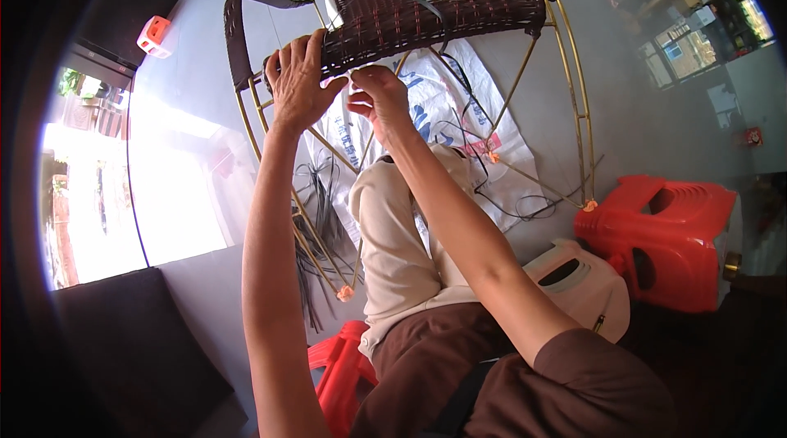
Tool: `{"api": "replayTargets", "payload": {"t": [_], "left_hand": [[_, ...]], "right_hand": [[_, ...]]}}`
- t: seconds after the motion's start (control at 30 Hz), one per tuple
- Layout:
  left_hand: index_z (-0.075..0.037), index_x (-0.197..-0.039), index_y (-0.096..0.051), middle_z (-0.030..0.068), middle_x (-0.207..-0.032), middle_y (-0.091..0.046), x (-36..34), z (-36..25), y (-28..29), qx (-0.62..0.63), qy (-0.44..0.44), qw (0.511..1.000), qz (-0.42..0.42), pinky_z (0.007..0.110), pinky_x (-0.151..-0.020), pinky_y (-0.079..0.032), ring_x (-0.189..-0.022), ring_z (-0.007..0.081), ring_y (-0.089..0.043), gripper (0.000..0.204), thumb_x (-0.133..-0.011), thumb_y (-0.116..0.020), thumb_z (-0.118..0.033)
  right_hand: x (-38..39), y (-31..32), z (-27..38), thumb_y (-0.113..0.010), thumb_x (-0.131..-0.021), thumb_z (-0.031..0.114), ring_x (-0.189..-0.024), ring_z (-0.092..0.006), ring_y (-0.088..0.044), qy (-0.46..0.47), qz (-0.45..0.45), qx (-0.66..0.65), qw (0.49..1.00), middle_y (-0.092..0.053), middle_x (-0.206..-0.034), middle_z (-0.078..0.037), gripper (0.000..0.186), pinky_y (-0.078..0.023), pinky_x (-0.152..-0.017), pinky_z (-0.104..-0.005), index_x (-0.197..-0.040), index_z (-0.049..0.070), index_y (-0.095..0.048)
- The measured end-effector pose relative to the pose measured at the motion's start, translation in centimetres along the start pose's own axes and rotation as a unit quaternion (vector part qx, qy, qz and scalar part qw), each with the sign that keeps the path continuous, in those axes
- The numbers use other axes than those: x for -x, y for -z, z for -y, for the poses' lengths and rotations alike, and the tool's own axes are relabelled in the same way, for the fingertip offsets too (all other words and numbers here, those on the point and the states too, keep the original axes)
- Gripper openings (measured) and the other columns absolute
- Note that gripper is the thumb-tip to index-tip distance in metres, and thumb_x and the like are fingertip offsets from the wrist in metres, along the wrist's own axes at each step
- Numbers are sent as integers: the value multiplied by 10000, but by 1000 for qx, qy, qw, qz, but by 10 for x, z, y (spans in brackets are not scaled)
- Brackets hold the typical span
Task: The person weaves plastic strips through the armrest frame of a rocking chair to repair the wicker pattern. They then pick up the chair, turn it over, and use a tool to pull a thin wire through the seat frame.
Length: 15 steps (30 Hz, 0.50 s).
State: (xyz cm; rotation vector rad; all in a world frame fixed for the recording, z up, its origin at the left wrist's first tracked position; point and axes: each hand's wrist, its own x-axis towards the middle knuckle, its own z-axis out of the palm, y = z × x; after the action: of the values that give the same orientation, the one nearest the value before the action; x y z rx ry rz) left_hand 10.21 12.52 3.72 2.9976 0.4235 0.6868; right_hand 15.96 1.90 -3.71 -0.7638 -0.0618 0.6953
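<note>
A dark brown woven chair [443,24] with brass-coloured tubes is in front of me. My left hand [297,81] grips the left part of its rolled woven edge, fingers spread over the top and thumb pointing right. Beside it, just under that edge, my right hand [379,96] has curled fingers; what they pinch, if anything, is too small to make out. Dark strands [467,102] hang from the weave over a white printed sack [512,180] on the floor. More loose strands [316,249] lie by the left frame tubes.
A red plastic stool [689,217] and a cream plastic stool [598,290] are at lower right, another red one [332,356] below me. A small orange-white stool [153,35] stands far left near dark furniture and bright glazing [94,176]. My legs [385,241] extend beneath my arms.
</note>
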Motion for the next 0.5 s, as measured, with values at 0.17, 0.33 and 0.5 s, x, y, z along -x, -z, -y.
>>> {"api": "replayTargets", "payload": {"t": [0.17, 0.33, 0.5], "left_hand": [[-87, -1249, -355, 81, -1108, -450, -4, -15, 4, -34, 13, 999, -3, 420, -953, -210, -1070, 242, -416, 802, -594, -716, -378], [-92, -1188, -422, 80, -1087, -471, -4, -19, 2, -25, 36, 999, -30, 414, -951, -204, -1061, 246, -421, 693, -597, -687, -339], [-89, -1208, -404, 98, -1099, -458, -5, -19, 2, -10, 26, 999, -33, 428, -956, -185, -1070, 266, -405, 702, -630, -655, -399]], "right_hand": [[-24, 35, -7, -566, -789, 113, -764, -156, -583, -88, 113, -67, 987, -579, -852, -37, 214, -512, -663, -323, -1001, 107, -540], [-44, 21, -24, -614, -748, 122, -906, -170, -574, -123, 248, -192, 941, -584, -1007, -40, 335, -487, -797, -369, -1069, 95, -523], [-60, 9, -21, -616, -727, 81, -891, -176, -582, -140, 231, -228, 935, -585, -990, -45, 345, -515, -765, -364, -1061, 86, -531]]}}
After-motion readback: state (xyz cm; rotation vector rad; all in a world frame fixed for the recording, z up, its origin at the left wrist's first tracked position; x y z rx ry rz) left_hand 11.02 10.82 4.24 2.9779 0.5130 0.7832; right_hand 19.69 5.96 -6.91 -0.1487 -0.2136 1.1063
